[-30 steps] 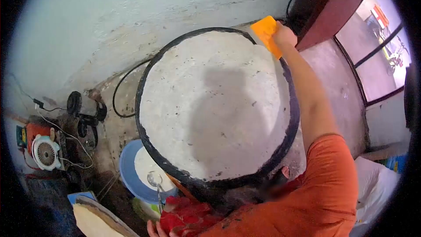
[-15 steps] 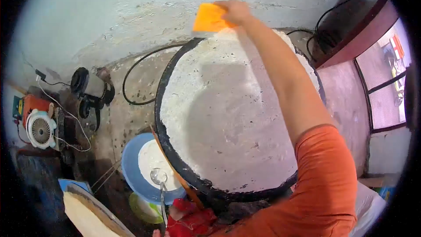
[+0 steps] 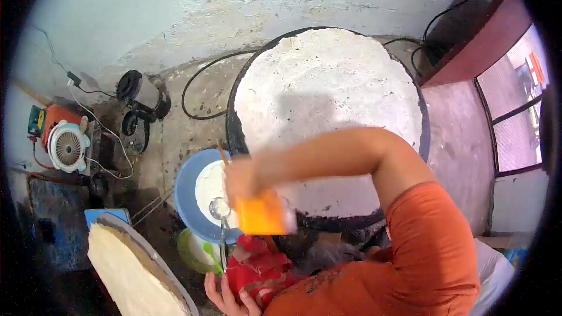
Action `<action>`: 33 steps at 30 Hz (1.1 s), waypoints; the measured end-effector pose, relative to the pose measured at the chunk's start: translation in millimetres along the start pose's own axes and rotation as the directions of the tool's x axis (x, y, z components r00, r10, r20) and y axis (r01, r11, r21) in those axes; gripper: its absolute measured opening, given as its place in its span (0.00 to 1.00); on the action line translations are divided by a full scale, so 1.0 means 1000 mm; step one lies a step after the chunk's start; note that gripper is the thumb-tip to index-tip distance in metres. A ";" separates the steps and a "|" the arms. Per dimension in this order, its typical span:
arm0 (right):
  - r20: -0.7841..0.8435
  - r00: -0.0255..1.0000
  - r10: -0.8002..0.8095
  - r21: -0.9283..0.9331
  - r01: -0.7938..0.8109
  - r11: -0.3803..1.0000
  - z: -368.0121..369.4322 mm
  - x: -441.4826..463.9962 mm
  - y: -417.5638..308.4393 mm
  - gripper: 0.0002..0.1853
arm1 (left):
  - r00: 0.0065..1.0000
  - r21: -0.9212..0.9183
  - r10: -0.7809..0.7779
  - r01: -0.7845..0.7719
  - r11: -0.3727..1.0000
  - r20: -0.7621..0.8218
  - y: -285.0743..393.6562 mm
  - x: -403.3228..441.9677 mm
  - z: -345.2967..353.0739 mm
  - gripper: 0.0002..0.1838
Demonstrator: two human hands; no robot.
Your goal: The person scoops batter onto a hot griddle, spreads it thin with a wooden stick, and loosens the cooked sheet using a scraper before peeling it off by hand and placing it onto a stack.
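Fingers of the left hand curve up, lower left of centre; right arm bends leftward, its hand blurred mid-frame | smooth blue basin, crumpled red cloth, flat orange scraper, broad round griddle coated speckled white | left spread beside the cloth, contact I can't make out; right pinching the scraper, centre frame

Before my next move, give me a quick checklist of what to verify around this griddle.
1. Flat orange plastic scraper in right hand: ok, held.
2. White layer covering the round black-rimmed griddle completely: cannot tell, arm hides part.
3. Blue round basin holding white mixture: ok.
4. Shiny metal ladle within reach: ok, in the basin.
5. Left hand empty: cannot tell, partly cut off.
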State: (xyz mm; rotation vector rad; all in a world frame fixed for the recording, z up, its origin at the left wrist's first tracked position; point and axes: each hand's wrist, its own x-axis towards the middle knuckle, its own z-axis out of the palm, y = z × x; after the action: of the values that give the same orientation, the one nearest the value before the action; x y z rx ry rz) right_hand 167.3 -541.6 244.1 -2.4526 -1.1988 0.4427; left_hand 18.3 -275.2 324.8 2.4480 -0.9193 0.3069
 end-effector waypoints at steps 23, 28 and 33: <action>-0.209 -0.823 0.528 0.898 -0.376 -0.229 0.169 -0.433 -0.193 0.24 | 0.964 -0.173 0.252 -0.264 0.949 -0.089 0.022 -0.034 -0.007 0.19; -0.171 -0.776 0.607 0.939 -0.316 -0.139 0.215 -0.364 -0.206 0.24 | 0.918 -0.250 0.394 -0.392 0.885 -0.044 0.075 0.002 0.019 0.25; -0.143 -0.614 0.777 0.954 -0.295 -0.058 0.203 -0.236 -0.266 0.27 | 0.804 -0.084 0.473 -0.478 0.875 0.361 0.120 0.025 0.086 0.40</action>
State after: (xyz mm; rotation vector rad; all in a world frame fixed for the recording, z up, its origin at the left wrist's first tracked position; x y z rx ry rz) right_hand -241.1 -540.5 215.0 -1.7332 1.4790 -0.5443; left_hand -40.0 -411.7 305.7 2.2872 -1.7111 0.0073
